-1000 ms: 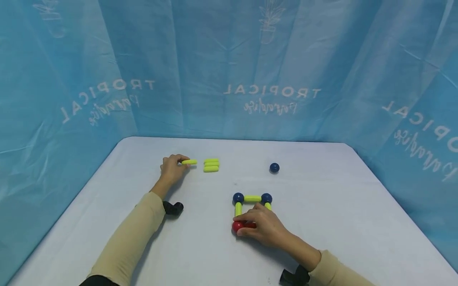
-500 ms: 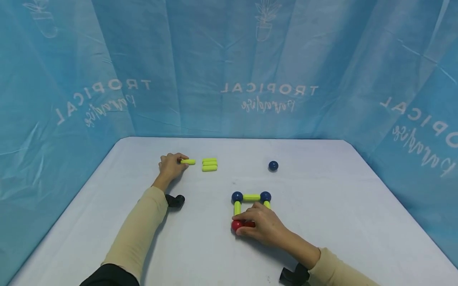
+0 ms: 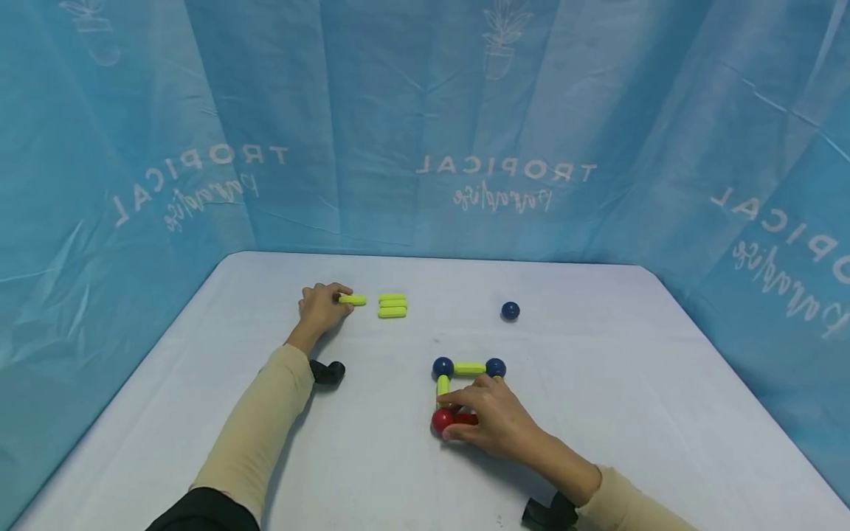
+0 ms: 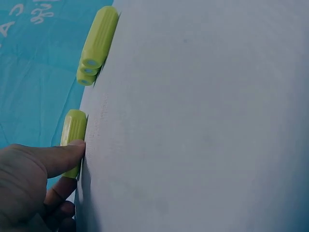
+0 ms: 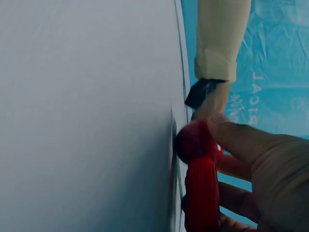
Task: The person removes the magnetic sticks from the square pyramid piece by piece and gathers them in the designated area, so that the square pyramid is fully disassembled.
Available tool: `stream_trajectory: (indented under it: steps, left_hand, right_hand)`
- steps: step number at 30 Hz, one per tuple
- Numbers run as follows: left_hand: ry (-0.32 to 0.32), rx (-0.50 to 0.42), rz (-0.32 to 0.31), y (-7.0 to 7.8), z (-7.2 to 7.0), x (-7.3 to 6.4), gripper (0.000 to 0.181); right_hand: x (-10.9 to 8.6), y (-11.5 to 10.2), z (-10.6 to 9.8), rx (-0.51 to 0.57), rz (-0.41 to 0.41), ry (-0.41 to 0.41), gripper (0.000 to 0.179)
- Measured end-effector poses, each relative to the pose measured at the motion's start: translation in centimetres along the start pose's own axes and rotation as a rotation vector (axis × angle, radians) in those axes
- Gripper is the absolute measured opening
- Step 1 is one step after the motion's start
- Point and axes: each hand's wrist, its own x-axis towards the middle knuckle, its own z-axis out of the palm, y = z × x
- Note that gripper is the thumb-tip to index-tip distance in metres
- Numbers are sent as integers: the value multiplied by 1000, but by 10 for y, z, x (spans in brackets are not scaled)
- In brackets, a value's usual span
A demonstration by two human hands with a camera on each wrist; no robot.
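My left hand, at the far left of the table, pinches a ribbed yellow-green magnetic rod between thumb and fingers. Just right of it lie three matching rods side by side. Nearer to me, my right hand grips a red ball, its thumb on the ball's side. From that ball a red rod runs under the palm. A yellow-green rod leads from the red ball to a blue ball, and another rod joins this to a second blue ball. The right hand hides the frame's right side.
A loose dark blue ball sits toward the back right of the white table. Blue printed curtains hang behind and at both sides. Black camera mounts stick out from the wrists.
My right hand's fingers have shifted slightly right along the red ball, baring more of the left yellow-green rod. The left hand keeps its rod in about the same place.
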Motion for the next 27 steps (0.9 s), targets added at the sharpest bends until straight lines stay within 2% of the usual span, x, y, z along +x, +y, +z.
stream_trajectory:
  steps: [4,7,10,12,15,18,20,23,27]
  left_hand:
    - [12,-45,9,1,-5,-6,45]
    - [52,-119,31,5,-9,-18,47]
    - [74,-215,81,15,-10,-42,45]
    - [66,-275,131,25,-8,-63,42]
    - [3,-310,214,44,-1,-103,41]
    - [-107,-283,303,64,10,-143,41]
    - [-184,-249,356,75,18,-164,42]
    - [-247,-213,431,87,29,-185,44]
    - [-261,-186,484,95,40,-200,44]
  right_hand:
    - [-5,3,-4,-14,28,35,43]
    - [-10,8,-6,-13,44,49,42]
    - [-13,13,-7,-7,36,58,40]
    - [-14,16,-7,6,26,57,37]
    - [-16,19,-8,26,13,59,33]
    - [-17,21,-8,37,12,59,28]
    - [-17,22,-8,39,8,63,25]
    - [-17,21,-6,41,0,66,23]
    - [-18,20,-3,47,-6,73,22]
